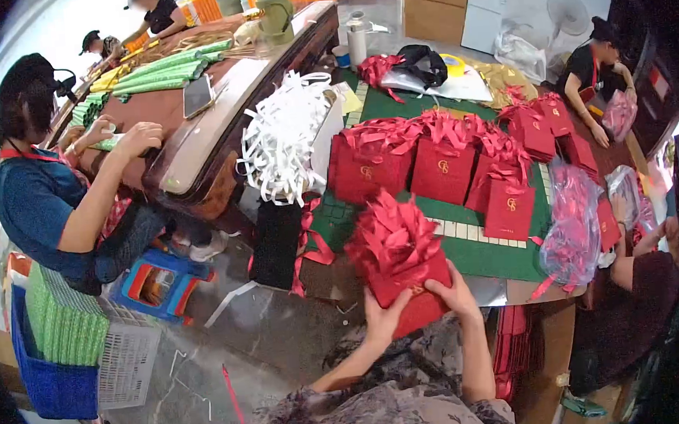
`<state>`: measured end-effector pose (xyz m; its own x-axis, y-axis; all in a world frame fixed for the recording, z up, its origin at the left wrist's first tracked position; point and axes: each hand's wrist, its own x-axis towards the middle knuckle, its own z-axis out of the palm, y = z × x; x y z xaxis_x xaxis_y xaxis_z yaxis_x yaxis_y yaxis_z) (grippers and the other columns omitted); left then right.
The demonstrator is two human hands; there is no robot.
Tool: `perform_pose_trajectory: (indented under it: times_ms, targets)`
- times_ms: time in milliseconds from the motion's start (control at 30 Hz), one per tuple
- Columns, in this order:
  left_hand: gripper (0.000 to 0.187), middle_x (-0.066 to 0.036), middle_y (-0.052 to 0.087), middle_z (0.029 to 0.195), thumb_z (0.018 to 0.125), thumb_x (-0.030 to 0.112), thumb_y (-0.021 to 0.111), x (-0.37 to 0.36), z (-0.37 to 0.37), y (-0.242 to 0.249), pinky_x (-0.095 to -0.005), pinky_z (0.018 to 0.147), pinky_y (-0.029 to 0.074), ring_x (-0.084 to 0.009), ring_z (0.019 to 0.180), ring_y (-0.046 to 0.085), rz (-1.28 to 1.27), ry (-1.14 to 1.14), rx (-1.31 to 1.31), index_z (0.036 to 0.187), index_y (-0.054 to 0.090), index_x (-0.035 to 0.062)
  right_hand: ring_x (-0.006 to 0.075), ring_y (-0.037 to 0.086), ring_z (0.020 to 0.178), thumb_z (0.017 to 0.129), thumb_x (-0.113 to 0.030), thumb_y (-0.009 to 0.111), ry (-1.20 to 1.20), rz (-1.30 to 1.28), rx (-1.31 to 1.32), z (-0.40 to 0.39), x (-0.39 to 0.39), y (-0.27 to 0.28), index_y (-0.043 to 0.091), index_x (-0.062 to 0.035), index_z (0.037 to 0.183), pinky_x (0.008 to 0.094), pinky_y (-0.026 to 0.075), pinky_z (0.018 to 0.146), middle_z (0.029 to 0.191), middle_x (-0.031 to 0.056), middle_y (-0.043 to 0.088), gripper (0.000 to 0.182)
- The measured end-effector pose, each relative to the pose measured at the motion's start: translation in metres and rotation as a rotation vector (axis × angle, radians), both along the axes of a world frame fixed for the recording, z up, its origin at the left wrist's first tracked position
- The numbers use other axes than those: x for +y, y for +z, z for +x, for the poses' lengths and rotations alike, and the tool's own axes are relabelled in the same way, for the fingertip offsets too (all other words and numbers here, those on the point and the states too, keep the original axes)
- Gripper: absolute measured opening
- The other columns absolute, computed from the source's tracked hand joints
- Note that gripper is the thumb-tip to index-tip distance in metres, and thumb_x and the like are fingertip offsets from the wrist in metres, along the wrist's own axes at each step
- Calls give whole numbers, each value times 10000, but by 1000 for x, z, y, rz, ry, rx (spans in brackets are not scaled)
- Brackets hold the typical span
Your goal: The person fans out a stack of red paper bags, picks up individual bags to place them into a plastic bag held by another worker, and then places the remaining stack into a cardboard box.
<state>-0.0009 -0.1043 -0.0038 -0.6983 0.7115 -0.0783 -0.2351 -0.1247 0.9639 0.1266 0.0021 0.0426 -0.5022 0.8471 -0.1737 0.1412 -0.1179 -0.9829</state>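
Both of my hands grip a stack of red paper gift bags, with a thick tuft of pinkish-red ribbon handles rising from its top. My left hand clasps the lower left side, and my right hand clasps the right side, thumb laid over the front. The stack is held off the near edge of the table, tilted toward me. Beyond it, more red gift bags with gold lettering and ribbon handles stand in groups on a green cutting mat.
A heap of white ribbons and a black box lie left of the mat. Clear plastic-wrapped bundles sit at the right. A co-worker sits at the left table with green rolls; other people work at right and back.
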Motion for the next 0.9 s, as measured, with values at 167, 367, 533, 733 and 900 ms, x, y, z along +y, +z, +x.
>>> perform_pose_trajectory:
  times_ms: [167,367,533,733,900]
  targets:
    - [635,-83,542,1259,812,135,751,15,37,-11,-346,993,408,-191,1139,521,-29,-130,-27,1337,408,37,186,550,1107,718,-154,806,-62,-35,60,41,12,8,430,63,1329,323,424,980,1209,127,582,749]
    - [584,-113,557,1254,825,117,730,41,14,-9,-354,982,424,-197,1140,534,-97,-666,187,1322,442,15,224,607,1084,696,-199,821,-162,338,-155,79,36,51,486,2,1291,334,465,938,1169,142,627,711]
    - [727,-178,474,1310,828,92,715,60,-27,25,-346,890,483,-232,1152,514,-47,-348,335,1423,302,31,301,601,1112,677,-248,819,-153,604,-442,84,49,72,485,-29,1291,366,463,945,1214,190,596,732]
    - [591,-165,397,1426,943,179,562,129,-61,19,-371,1083,312,-260,1329,365,273,-363,378,1440,303,-10,352,586,1072,683,-195,799,8,798,-437,72,50,78,466,-87,1324,391,484,898,1204,161,586,730]
    - [538,-108,383,1451,1019,326,309,154,-74,-41,-364,1124,265,-219,1326,380,211,-503,54,1455,296,12,346,609,881,645,-183,811,81,975,-594,65,39,76,472,-97,1315,429,500,775,1016,135,575,756]
